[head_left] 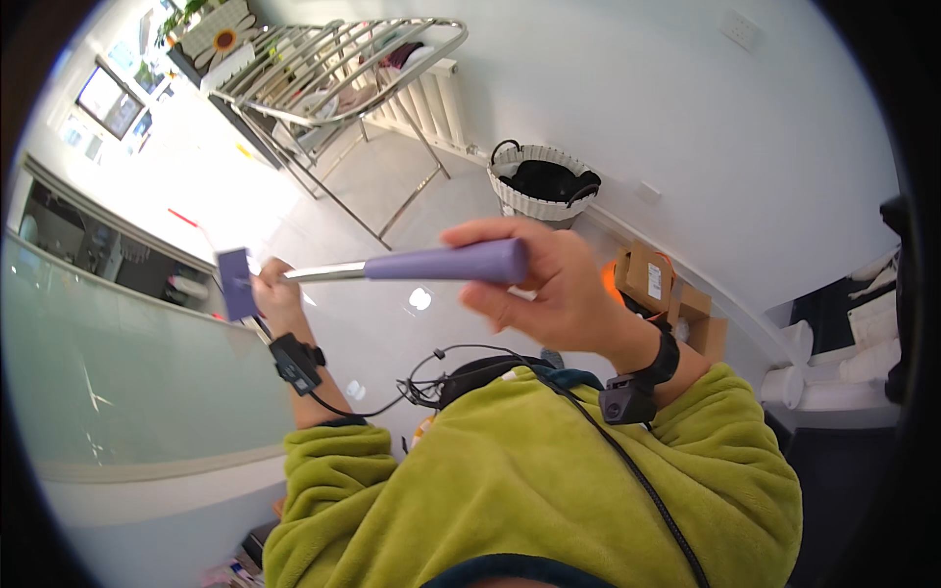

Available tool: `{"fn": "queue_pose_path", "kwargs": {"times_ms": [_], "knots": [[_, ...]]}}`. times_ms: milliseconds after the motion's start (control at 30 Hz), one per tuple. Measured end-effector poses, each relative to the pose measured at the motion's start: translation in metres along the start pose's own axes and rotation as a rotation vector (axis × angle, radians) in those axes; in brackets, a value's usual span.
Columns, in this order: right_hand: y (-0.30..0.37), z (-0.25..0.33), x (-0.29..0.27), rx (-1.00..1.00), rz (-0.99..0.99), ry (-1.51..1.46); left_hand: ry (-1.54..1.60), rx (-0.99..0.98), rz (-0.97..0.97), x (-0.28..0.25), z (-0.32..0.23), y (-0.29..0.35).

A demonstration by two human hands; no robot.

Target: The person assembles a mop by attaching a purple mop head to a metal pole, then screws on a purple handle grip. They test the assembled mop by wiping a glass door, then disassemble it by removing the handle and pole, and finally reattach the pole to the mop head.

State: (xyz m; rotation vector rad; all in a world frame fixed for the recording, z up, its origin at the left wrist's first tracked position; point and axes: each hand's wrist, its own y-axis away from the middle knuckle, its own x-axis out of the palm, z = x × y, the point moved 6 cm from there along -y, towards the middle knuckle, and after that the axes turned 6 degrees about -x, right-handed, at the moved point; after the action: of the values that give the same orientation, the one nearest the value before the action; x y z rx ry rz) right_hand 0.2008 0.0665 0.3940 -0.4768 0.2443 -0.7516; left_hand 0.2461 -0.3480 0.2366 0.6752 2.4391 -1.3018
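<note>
A long tool with a smooth purple handle (431,263), a shiny metal rod (325,272) and a flat purple rectangular head (235,283) stretches level in front of me; its exact kind is unclear. My right hand (554,284) holds the thick end of the handle, forefinger above and thumb below. At the other end, my left hand (280,294) is closed round the metal rod, close beside the head. The left fingers are partly hidden.
A metal drying rack (343,73) with some clothes stands ahead, by a white radiator (431,103). Against the wall sits a white basket (534,206) with dark cloth inside. Cardboard boxes (647,279) lie to the right. A frosted glass panel (147,363) runs along the left.
</note>
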Motion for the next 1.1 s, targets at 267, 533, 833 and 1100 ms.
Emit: {"fn": "queue_pose_path", "kwargs": {"times_ms": [267,533,833,1100], "knots": [[-0.026,0.037,0.038,-0.395,0.116,0.115,1.102,-0.94,-0.084,0.144,0.123,0.092],[-0.014,0.037,-0.016,-0.42,-0.139,0.622,2.562,-1.446,-0.343,0.083,-0.031,0.068],[0.014,0.069,-0.052,-0.614,-0.011,1.001,2.166,-1.053,-0.363,0.002,-0.112,0.003],[0.047,0.053,-0.046,-0.552,-0.15,0.951,2.156,-1.035,-0.298,-0.009,-0.134,-0.004]]}}
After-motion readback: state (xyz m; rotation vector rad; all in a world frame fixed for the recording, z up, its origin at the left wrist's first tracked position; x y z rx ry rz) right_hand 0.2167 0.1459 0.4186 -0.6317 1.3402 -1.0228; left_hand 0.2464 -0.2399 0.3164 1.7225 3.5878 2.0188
